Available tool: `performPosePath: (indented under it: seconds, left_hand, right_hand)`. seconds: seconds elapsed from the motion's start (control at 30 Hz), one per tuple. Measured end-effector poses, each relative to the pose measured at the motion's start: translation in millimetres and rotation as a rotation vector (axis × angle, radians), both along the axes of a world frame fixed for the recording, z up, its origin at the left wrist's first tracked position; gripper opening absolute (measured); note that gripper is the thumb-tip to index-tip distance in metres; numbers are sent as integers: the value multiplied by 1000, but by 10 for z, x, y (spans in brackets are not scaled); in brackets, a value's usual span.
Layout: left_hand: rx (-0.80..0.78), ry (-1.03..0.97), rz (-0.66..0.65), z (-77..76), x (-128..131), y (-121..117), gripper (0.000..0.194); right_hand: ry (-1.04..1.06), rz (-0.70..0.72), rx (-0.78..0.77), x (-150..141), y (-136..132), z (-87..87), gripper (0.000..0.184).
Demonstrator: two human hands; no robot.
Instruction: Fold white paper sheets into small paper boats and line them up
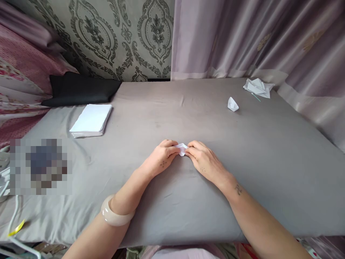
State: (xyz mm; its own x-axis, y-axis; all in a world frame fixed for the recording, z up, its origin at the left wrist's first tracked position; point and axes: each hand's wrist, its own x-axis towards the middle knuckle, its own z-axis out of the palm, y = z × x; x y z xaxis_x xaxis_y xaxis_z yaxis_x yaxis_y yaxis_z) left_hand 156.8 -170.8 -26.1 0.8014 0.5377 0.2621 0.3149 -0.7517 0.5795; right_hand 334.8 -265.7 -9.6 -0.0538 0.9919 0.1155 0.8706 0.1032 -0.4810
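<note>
A small folded piece of white paper (182,149) is held over the middle of the grey cloth-covered table (167,118). My left hand (165,154) pinches its left end between thumb and fingers. On the other side, my right hand (203,158) grips the right end the same way. Both ends of the paper are hidden under my fingers. A pale bangle sits on my left forearm.
A stack of white paper (91,120) lies at the left, with a black cover (83,88) behind it. One folded paper boat (233,104) stands at the right. Farther back are crumpled white papers (259,87) and a thin green stick (256,97). White cables (16,212) run along the left edge.
</note>
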Motion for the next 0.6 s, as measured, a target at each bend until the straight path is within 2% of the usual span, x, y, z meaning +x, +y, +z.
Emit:
performPosePath:
  seconds: [0.2,0.33,0.47,0.6]
  left_hand:
    - [-24,-10,57,1,-14,19,23]
    - [-36,-34,124,-5,-29,44,25]
    - [-195,-115,202,46,-15,62,29]
    - [-374,-275,350,95,-25,113,24]
  right_hand:
    - [113,13,-22,109,-21,29,21]
    - [117,12,-26,151,-37,68,22]
    - [50,-25,22,103,-27,51,22]
    - [-55,-202,130,77,-1,-8,22]
